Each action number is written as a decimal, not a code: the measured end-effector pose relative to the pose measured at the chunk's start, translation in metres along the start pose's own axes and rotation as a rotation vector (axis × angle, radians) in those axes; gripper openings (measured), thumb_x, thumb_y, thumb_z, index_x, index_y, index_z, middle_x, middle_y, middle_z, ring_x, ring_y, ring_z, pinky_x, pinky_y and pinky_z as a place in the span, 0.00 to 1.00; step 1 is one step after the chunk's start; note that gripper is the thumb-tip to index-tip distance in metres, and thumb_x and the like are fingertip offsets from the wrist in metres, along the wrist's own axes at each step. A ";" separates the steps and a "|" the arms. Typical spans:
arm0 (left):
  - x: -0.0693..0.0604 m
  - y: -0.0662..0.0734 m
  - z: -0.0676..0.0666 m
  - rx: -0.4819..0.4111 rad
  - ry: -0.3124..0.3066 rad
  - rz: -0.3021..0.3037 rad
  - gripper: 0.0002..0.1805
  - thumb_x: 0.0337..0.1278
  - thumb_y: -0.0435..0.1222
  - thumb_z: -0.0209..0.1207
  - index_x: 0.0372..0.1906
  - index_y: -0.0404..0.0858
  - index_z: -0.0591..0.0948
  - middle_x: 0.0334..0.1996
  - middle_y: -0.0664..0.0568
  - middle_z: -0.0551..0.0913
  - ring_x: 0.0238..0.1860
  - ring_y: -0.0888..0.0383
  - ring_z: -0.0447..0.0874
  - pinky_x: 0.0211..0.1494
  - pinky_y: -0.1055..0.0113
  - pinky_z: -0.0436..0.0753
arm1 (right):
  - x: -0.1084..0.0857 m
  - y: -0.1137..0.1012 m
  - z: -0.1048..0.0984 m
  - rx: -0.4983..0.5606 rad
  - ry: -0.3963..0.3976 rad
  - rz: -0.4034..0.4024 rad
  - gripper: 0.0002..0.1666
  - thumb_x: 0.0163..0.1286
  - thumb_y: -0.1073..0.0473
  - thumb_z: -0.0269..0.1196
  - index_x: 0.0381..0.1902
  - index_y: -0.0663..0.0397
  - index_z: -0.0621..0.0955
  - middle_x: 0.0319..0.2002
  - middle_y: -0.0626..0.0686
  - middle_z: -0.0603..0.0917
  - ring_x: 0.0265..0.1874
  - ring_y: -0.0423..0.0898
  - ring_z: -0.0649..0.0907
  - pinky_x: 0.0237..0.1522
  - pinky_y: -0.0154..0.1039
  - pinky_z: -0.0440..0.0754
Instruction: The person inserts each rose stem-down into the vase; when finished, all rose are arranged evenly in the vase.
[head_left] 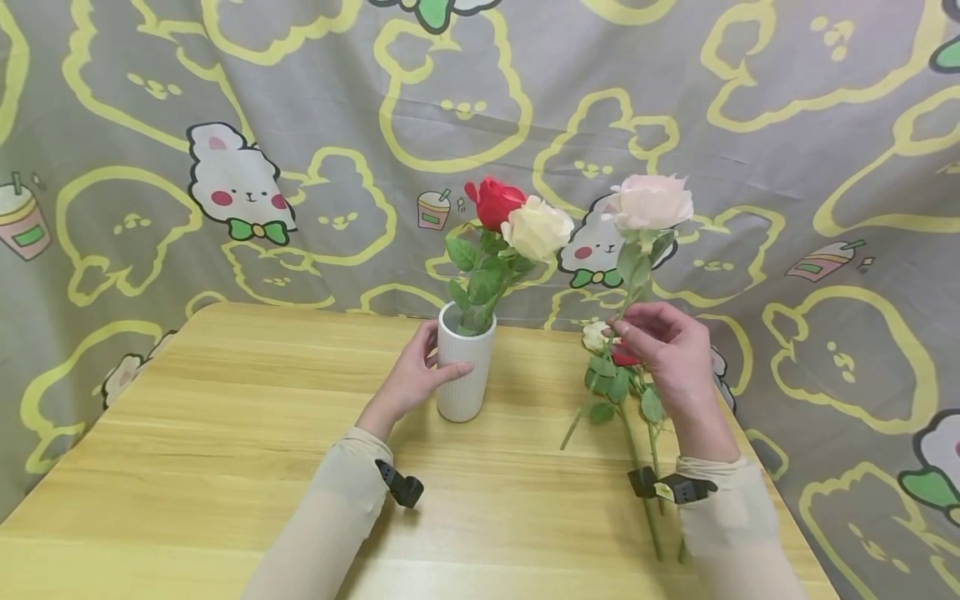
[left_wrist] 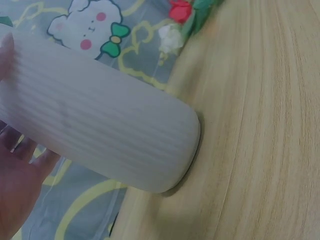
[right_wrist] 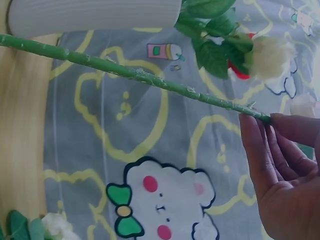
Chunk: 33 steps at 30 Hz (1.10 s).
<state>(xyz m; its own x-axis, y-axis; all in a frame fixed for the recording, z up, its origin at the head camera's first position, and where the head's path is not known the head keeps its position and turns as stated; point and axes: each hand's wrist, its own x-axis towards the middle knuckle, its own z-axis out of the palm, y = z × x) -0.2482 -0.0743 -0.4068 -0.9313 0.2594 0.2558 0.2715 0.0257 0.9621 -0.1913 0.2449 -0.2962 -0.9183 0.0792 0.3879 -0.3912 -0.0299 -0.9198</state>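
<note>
A white ribbed vase stands upright on the table, holding a red rose and a cream rose. My left hand grips its left side, thumb across the front; the left wrist view shows the vase with its base on the wood. To the right, my right hand pinches a pale pink rose by the stem, between thumb and fingertips. The bloom is up. In the right wrist view its green stem runs down past the vase, with the right hand at the upper part.
Beneath the right hand, a white rose and a red rose lie on the wooden table, stems toward the front. A grey patterned curtain hangs behind and around the table. Wrist cameras sit on both forearms.
</note>
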 end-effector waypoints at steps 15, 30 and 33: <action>0.000 -0.002 0.001 -0.012 -0.001 0.019 0.40 0.51 0.30 0.71 0.68 0.36 0.63 0.66 0.41 0.68 0.69 0.48 0.63 0.70 0.55 0.67 | -0.004 -0.028 0.023 0.101 0.100 -0.192 0.07 0.60 0.78 0.65 0.37 0.75 0.79 0.32 0.62 0.85 0.30 0.50 0.87 0.33 0.41 0.87; -0.010 0.031 0.003 -0.015 -0.019 -0.023 0.40 0.53 0.28 0.69 0.68 0.30 0.61 0.67 0.38 0.66 0.70 0.47 0.61 0.70 0.56 0.66 | 0.000 -0.043 0.052 0.322 0.179 -0.442 0.12 0.55 0.80 0.67 0.36 0.82 0.77 0.30 0.66 0.82 0.29 0.54 0.85 0.31 0.43 0.88; -0.010 0.031 0.003 -0.019 -0.020 -0.021 0.40 0.53 0.27 0.69 0.68 0.30 0.61 0.67 0.37 0.66 0.70 0.46 0.61 0.70 0.56 0.65 | 0.002 -0.046 0.058 0.345 0.208 -0.474 0.13 0.55 0.80 0.68 0.36 0.82 0.77 0.31 0.67 0.82 0.30 0.55 0.85 0.31 0.45 0.88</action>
<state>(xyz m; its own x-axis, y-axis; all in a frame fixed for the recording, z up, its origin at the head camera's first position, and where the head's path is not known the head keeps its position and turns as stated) -0.2295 -0.0733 -0.3804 -0.9316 0.2779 0.2343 0.2475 0.0130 0.9688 -0.1789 0.1885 -0.2492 -0.6224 0.3539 0.6981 -0.7825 -0.2619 -0.5648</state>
